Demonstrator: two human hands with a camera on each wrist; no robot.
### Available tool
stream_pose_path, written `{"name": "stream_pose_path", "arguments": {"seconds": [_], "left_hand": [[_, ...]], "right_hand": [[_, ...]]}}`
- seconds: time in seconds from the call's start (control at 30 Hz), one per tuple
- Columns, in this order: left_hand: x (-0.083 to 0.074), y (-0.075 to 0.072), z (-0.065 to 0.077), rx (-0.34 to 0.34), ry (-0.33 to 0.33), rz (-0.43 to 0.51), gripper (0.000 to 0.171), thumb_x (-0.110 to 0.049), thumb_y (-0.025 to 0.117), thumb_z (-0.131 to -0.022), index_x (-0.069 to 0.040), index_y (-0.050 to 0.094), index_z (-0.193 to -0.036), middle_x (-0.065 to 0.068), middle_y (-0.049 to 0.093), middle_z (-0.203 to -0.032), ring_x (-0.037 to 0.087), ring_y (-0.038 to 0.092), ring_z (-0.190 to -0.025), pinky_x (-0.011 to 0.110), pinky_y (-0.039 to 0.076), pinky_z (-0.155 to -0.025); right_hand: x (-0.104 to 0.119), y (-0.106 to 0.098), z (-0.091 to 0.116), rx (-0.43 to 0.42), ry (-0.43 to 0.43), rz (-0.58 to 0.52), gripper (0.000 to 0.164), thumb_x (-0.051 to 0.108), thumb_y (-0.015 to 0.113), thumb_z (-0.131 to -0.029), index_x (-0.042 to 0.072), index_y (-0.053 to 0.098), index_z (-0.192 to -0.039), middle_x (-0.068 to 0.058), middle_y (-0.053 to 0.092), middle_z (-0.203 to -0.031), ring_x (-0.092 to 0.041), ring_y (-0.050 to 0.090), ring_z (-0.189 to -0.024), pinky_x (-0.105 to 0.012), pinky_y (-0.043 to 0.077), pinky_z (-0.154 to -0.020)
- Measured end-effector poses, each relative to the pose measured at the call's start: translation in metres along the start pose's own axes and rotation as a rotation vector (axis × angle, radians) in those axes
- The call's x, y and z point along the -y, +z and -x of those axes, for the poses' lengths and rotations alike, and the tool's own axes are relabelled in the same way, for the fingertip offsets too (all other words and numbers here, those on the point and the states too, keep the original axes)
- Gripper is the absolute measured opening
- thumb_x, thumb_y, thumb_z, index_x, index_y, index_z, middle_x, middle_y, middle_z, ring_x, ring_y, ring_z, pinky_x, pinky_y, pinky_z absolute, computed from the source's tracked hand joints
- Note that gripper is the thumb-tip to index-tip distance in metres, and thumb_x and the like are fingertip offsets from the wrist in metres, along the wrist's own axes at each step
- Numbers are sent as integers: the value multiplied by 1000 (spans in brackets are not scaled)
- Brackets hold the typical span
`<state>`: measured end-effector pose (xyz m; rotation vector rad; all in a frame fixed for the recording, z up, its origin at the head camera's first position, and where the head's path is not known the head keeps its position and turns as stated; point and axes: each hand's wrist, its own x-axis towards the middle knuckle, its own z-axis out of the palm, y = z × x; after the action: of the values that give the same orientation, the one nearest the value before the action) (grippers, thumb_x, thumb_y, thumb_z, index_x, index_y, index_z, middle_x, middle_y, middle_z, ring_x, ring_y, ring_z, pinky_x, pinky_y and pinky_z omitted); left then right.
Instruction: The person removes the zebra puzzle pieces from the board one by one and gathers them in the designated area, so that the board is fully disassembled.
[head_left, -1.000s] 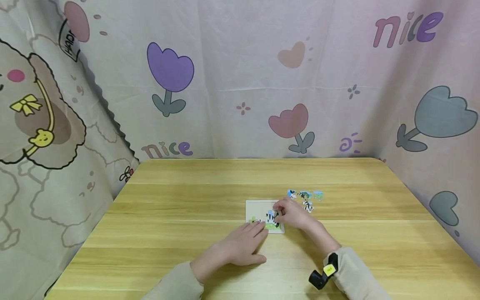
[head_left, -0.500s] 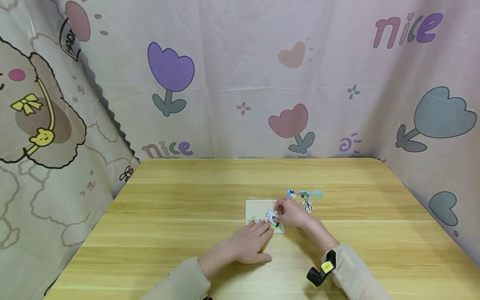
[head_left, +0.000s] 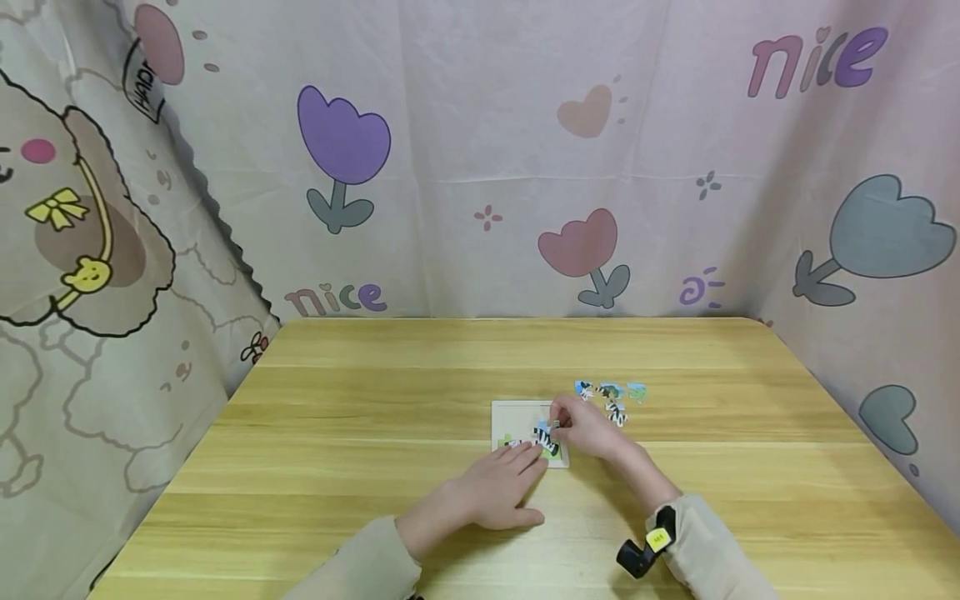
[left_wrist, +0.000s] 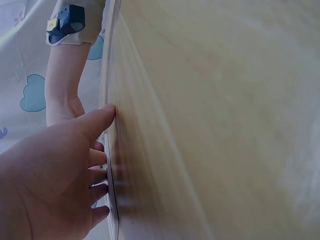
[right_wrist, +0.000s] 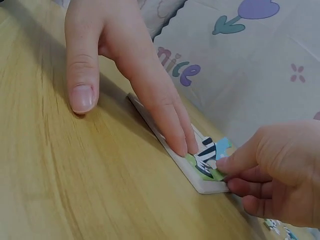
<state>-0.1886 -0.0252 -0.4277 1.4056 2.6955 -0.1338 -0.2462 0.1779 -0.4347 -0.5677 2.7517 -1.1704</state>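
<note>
A pale puzzle board with a raised rim lies on the table in front of me. My right hand pinches the edge of a zebra puzzle piece at the board's near right corner. The thumb presses on that piece, which shows black-and-white stripes and a blue patch. My left hand lies palm down with straight fingers, their tips on the green and striped pieces along the board's near edge. Its thumb touches the table, as the left wrist view shows. Part of the near row is hidden under the left fingers.
Several loose puzzle pieces lie on the wooden table beyond the right hand, just past the board's right side. A printed curtain hangs behind the table. A small black camera is strapped to the right wrist.
My left hand has slid slightly right along the board's near edge. The zebra piece in my right fingers has shifted and turned a little; the right hand has hardly moved.
</note>
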Motion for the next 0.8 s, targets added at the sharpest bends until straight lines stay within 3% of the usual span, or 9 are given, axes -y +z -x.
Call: {"name": "stream_pose_path", "arguments": {"seconds": [0.4,0.8], "left_hand": [[0,1,-1,0,-2,24,73,-59,39,-91,-8,32,-144,11,26,-150,25,23,-137,37,23,-111],[-2,-2,2,-14,7,34,72,-56,41,-92,-6,33,-143,12,27,-149,26,25,-136,38,24,-110]], "right_hand": [[-9,-1,3,-76,6,-92,13,2,66,-82,3,59,-93,-1,57,-76,-14,52,-69,-24,47,-59],[-33,-32,16,-158,97,-210,21,5,65,-84,-4,58,-102,-6,55,-82,-15,50,-70,-21,44,-54]]}}
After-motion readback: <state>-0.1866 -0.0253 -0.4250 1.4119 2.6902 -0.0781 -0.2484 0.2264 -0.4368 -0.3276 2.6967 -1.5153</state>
